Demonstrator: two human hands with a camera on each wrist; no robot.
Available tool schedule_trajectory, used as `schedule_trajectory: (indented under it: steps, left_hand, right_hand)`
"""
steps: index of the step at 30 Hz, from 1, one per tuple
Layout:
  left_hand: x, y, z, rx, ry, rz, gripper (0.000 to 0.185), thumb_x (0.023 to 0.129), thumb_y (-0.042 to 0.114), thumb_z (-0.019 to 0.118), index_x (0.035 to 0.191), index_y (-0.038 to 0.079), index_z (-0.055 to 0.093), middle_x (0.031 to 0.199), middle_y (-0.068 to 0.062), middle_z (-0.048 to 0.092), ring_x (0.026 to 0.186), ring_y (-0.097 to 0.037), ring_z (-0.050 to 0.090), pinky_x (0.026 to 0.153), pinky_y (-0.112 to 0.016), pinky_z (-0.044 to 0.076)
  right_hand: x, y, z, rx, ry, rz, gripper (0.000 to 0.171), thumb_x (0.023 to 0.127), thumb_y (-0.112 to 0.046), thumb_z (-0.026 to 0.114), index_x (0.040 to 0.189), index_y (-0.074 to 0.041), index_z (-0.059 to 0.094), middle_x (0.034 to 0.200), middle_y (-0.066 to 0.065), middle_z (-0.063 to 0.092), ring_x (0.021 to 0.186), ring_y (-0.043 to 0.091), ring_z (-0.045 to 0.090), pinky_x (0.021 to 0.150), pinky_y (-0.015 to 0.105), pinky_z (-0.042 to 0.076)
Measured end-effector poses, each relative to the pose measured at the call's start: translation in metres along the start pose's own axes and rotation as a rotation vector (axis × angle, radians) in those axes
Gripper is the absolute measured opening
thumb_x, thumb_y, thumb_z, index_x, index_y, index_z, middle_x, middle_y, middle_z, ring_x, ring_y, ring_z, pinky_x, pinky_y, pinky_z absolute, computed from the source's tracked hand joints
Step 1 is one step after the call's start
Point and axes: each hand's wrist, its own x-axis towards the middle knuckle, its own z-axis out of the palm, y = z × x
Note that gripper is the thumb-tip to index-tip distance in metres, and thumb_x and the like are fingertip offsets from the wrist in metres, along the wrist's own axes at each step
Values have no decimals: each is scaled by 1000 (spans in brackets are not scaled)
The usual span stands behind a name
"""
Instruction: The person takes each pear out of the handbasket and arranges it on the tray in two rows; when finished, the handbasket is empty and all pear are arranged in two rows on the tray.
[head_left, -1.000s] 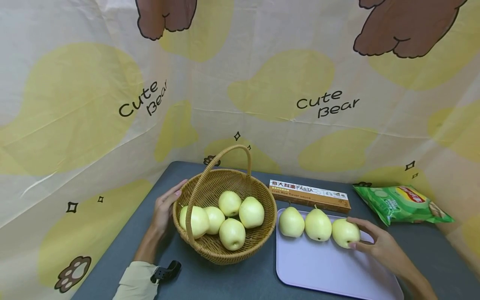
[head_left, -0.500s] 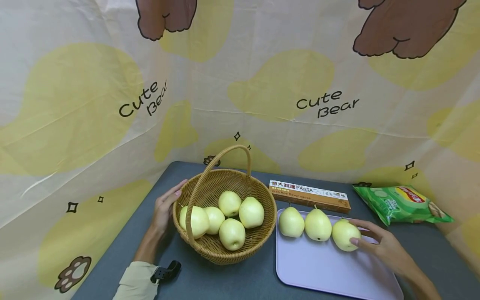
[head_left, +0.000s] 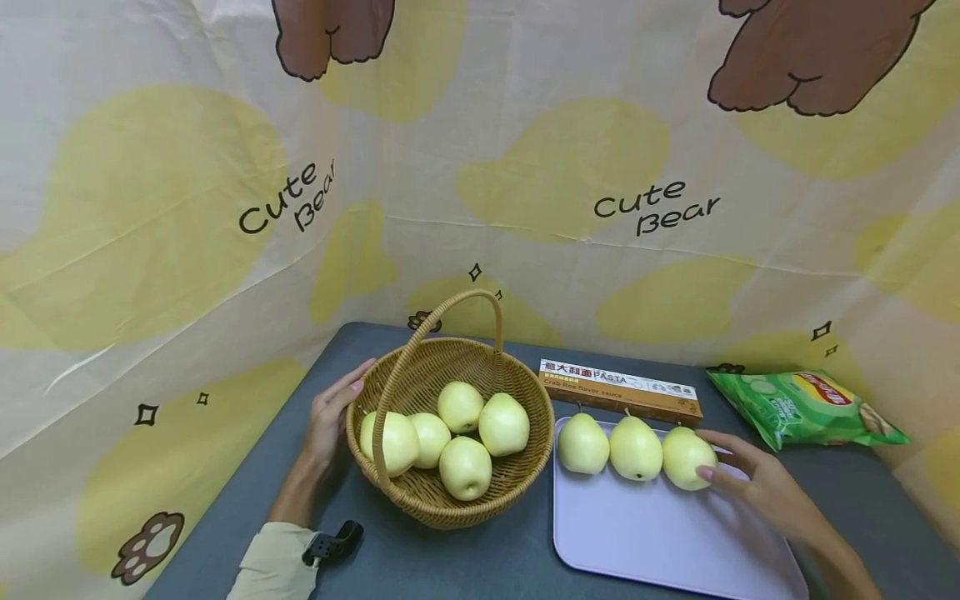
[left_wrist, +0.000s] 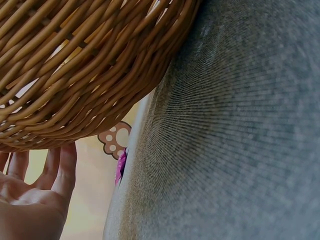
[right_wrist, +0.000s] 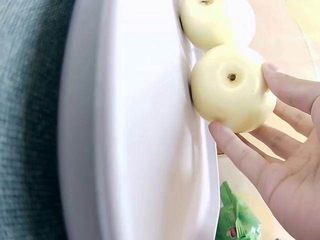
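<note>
- Fingers and thumb of the right hand (head_left: 750, 483) are curled about the sides of a pale yellow-green, round-bellied pear (head_left: 686, 458), gripping it at the right end of a row.
- Left-hand fingers (left_wrist: 66, 167) lie a little apart, nearly straight, their tips against the outer wall of a round, tan woven-wicker basket with a tall arched handle (head_left: 450, 358); the left hand (head_left: 327, 425) steadies it rather than lifts it, as I judge.
- The gripped pear lies over a shallow lavender rectangular tray with rounded corners (head_left: 637, 533), its stem towards the back and its base facing the right wrist camera. It looks to be touching its neighbour; whether its full weight is on the tray, I cannot tell.
- Done, by the look of it: a pale yellow-green pear with a dark stem (head_left: 583, 444) and a matching middle pear (head_left: 636, 448) sit side by side along the back of the tray, with no hand on either.
- Nearly done, I judge: the third in that row, which appears lined up but has not been let go.
- Left, if the row is the work in hand: releasing that third pear, then perhaps dealing with the five pale yellow-green pears (head_left: 433, 440) heaped in the basket, which no hand touches.
- Apparently not involved: a long brown-and-white cardboard pasta box (head_left: 619, 393) behind the tray and a shiny green snack bag (head_left: 810, 408) to its right, both untouched.
</note>
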Motion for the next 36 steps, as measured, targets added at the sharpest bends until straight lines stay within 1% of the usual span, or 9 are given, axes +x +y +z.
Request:
schedule_trajectory:
  steps: [8,14,16,19,21,23,29,34,36]
  left_hand:
    - [0,-1,0,5,4,0,48,113,23,51,154,-2,52,156,-17,55,135,-19,63,107,-27,54]
    - [0,-1,0,-3,3,3,48,113,23,51,154,-2,52,155,-11,59,135,-20,62,108,-27,53]
    - [0,-1,0,-6,4,4,48,113,22,51,154,-2,52,154,-9,59,136,-20,62,108,-27,53]
    - [0,-1,0,-7,5,7,48,113,22,51,154,-3,52,154,-9,60,136,-19,62,109,-27,52]
    - [0,-1,0,-8,6,7,47,113,22,51,154,-3,52,154,-9,60,135,-18,63,108,-27,53]
    - [0,-1,0,-9,7,5,47,113,21,51,154,-3,52,154,-10,60,134,-17,63,107,-27,53]
    - [0,0,0,-9,7,-1,48,113,22,51,154,-3,52,154,-11,60,133,-17,64,106,-27,54]
    - [0,0,0,-3,7,-4,48,113,22,51,154,-2,52,153,-10,61,133,-18,64,107,-27,54]
    - [0,0,1,-2,10,-5,47,113,22,51,154,-1,53,153,-9,61,132,-18,65,106,-27,54]
  right_hand:
    - [1,-2,0,-1,-16,31,63,100,-33,77,153,-6,55,151,19,58,113,-14,53,86,18,53]
    - [-1,-2,-1,-9,-11,40,65,99,-33,78,154,-7,54,149,21,60,113,-9,54,84,20,54]
    - [-1,-2,-1,-7,-10,38,65,99,-32,78,154,-7,54,148,22,60,116,0,60,83,19,54]
    - [-2,-2,-1,3,-19,40,65,99,-31,78,154,-7,53,149,24,59,123,28,66,81,19,53]
    - [-2,-1,-1,18,-26,42,65,99,-30,77,155,-6,52,150,25,58,126,46,63,80,20,54]
    - [-3,0,0,32,-32,41,66,99,-29,78,155,-5,52,151,26,56,127,53,60,80,20,54]
    - [-2,-3,0,6,-10,11,63,99,-28,79,152,-3,55,148,25,59,123,44,64,81,19,55]
    - [-1,-3,-2,-22,7,-3,61,99,-29,79,151,-6,58,148,21,60,120,15,65,84,19,55]
    - [-1,-3,-2,-27,7,9,61,99,-30,78,151,-7,58,148,20,60,120,12,64,84,20,55]
